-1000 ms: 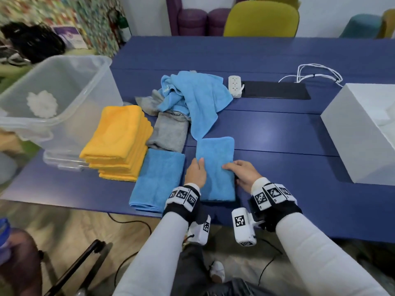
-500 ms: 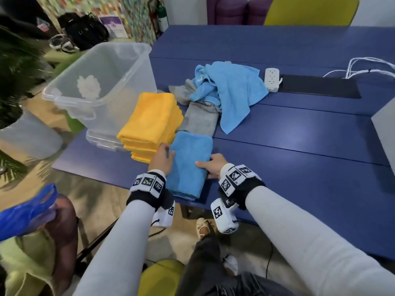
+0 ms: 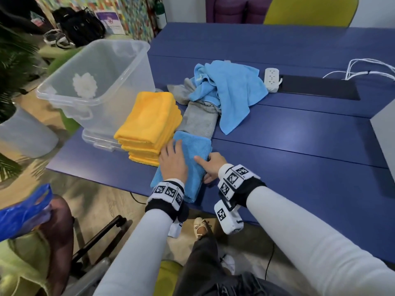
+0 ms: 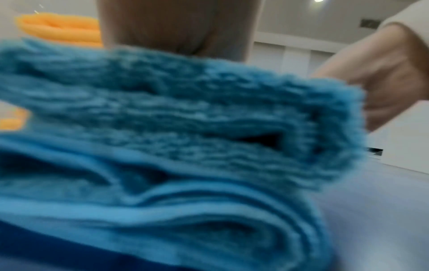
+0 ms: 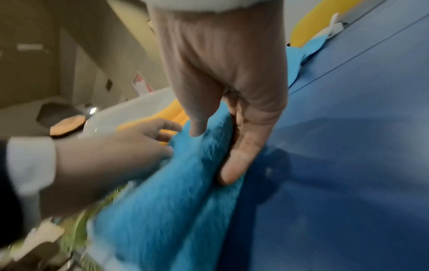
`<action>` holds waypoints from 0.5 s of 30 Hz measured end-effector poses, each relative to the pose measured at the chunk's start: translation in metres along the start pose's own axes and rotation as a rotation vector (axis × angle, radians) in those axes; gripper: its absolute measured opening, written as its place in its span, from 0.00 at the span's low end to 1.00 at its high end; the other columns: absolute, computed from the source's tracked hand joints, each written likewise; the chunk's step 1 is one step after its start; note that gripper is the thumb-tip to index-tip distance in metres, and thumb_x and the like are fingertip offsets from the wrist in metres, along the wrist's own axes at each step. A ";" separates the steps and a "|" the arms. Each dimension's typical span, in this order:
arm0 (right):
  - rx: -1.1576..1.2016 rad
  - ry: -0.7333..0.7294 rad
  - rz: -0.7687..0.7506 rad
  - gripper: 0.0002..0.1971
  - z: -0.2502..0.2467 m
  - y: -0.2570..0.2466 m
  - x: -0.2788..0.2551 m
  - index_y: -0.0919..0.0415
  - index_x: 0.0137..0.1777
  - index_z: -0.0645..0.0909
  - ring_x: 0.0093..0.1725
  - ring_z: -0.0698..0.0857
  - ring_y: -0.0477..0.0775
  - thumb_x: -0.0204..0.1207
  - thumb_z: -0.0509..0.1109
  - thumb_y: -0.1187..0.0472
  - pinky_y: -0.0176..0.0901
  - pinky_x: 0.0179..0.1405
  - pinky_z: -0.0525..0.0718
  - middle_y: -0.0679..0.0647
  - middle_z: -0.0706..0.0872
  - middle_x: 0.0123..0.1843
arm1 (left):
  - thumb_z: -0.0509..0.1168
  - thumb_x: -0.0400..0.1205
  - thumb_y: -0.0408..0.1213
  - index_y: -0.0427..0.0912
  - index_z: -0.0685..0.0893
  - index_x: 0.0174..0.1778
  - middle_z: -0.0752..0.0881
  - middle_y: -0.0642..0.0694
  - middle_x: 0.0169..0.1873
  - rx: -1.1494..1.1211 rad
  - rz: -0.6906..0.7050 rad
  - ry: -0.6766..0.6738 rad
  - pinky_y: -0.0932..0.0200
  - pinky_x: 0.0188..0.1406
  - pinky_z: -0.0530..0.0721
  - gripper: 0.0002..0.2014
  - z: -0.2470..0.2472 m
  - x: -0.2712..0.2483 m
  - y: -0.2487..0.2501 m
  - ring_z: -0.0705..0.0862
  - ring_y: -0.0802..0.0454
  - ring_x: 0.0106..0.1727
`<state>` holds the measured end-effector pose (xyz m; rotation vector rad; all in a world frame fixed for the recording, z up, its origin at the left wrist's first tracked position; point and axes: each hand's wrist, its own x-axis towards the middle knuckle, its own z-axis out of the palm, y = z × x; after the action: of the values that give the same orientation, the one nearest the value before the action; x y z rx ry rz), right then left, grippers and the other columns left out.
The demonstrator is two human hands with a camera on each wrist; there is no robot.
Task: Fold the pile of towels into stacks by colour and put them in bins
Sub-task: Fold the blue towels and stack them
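Observation:
Two folded blue towels (image 3: 193,146) lie stacked at the table's near edge, right beside the yellow folded stack (image 3: 149,122). My left hand (image 3: 173,161) rests flat on top of the blue stack. At the stack's right edge my right hand (image 3: 208,167) pinches the top towel, thumb on top and fingers along the side. The right wrist view shows that pinch (image 5: 216,146) on the blue towel (image 5: 174,192). In the left wrist view the blue layers (image 4: 185,128) fill the frame. A folded grey towel (image 3: 198,122) and a loose blue towel (image 3: 230,90) lie behind.
A clear plastic bin (image 3: 96,82) stands at the table's left end, next to the yellow stack. A white bin (image 3: 384,133) sits at the right edge of view. A white power strip (image 3: 271,79) and a dark mat (image 3: 320,90) lie beyond the loose towels.
Both hands moved the folded blue towel left onto the other folded blue towel beside the yellow stack. My left hand now lies flat on top. The head view swung left.

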<state>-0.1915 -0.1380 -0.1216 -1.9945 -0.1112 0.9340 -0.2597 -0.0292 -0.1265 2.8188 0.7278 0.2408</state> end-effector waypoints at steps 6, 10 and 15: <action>-0.370 0.256 -0.096 0.22 -0.067 -0.024 0.005 0.58 0.31 0.66 0.30 0.86 0.62 0.81 0.61 0.44 0.43 0.26 0.81 0.56 0.79 0.33 | 0.21 0.69 0.66 0.45 0.44 0.83 0.43 0.47 0.83 0.038 0.079 -0.288 0.41 0.79 0.37 0.47 0.030 -0.002 0.020 0.40 0.42 0.83; -0.568 0.252 -0.174 0.13 -0.112 -0.047 0.017 0.60 0.37 0.73 0.46 0.88 0.68 0.81 0.62 0.54 0.49 0.48 0.83 0.63 0.85 0.43 | 0.25 0.66 0.70 0.44 0.43 0.83 0.43 0.45 0.83 0.106 0.110 -0.338 0.39 0.78 0.35 0.50 0.047 -0.007 0.008 0.42 0.39 0.83; -0.676 0.401 -0.267 0.10 -0.159 -0.095 0.053 0.62 0.53 0.80 0.58 0.83 0.64 0.78 0.60 0.61 0.48 0.56 0.79 0.61 0.85 0.58 | 0.51 0.71 0.62 0.42 0.55 0.81 0.60 0.43 0.81 0.103 0.157 -0.215 0.37 0.76 0.51 0.44 0.055 -0.009 0.003 0.54 0.38 0.81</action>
<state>-0.0253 -0.1711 -0.0307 -2.6604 -0.5073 0.3213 -0.2543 -0.0452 -0.1795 2.9414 0.4864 -0.0771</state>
